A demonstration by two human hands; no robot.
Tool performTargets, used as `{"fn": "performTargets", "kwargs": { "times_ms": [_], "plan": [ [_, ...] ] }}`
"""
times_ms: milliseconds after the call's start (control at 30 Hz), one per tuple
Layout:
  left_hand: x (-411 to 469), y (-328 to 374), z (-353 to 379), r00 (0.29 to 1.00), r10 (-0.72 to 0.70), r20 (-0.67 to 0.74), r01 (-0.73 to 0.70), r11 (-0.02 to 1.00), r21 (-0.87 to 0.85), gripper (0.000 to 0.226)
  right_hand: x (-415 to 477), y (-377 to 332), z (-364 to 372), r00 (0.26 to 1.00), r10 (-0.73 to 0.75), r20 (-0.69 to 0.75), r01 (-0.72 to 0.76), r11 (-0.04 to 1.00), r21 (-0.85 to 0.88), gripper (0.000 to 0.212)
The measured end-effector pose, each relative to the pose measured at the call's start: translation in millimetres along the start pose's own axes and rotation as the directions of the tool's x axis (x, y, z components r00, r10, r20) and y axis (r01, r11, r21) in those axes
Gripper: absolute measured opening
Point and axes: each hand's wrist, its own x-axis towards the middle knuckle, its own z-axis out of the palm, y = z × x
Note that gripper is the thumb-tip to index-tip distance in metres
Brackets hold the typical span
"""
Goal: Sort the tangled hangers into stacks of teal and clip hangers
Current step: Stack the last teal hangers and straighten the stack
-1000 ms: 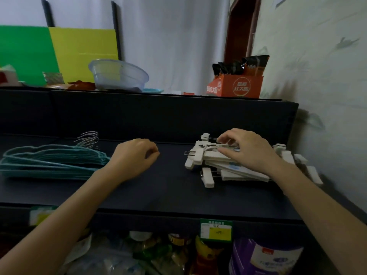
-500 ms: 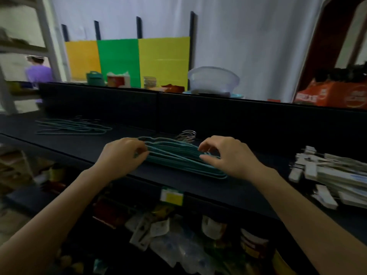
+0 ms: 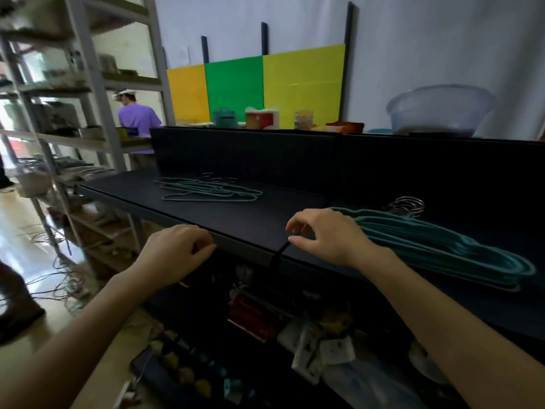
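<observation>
While hovering just beside the teal stack (image 3: 442, 246), holds nothing in the right grip (image 3: 327, 237): fingers loosely curled, thumb and forefinger parted as if ready to pinch. Has the left grip (image 3: 177, 255) clenched and empty at the shelf (image 3: 250, 219) edge. Shows the stack nested, hooks together, probably so more can be added. Likely aims next for the loose teals (image 3: 206, 188), tangled well apart at back left. Shows no clip hangers.

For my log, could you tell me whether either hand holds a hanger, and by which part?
Nothing is held: the left hand and the right hand hover empty near the shelf edge.
</observation>
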Motion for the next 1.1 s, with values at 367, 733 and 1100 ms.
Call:
{"fn": "performTargets", "kwargs": {
  "times_ms": [367,733,1100],
  "plan": [
    [40,-113,26,0.998,-0.061,-0.005,0.061,0.998,0.012,0.018,136,-15,61,0.999,-0.003,0.038,0.003,1.000,0.004,0.017],
    [163,-223,57,0.998,-0.040,0.046,0.039,0.999,0.037,0.022,291,20,104,0.984,0.148,0.099,-0.143,0.988,-0.051,0.033],
    [230,-296,113,0.990,0.031,0.137,-0.018,0.996,-0.091,0.040,368,42,158,0.903,0.273,0.332,-0.255,0.962,-0.098,0.080]
  ]
}}
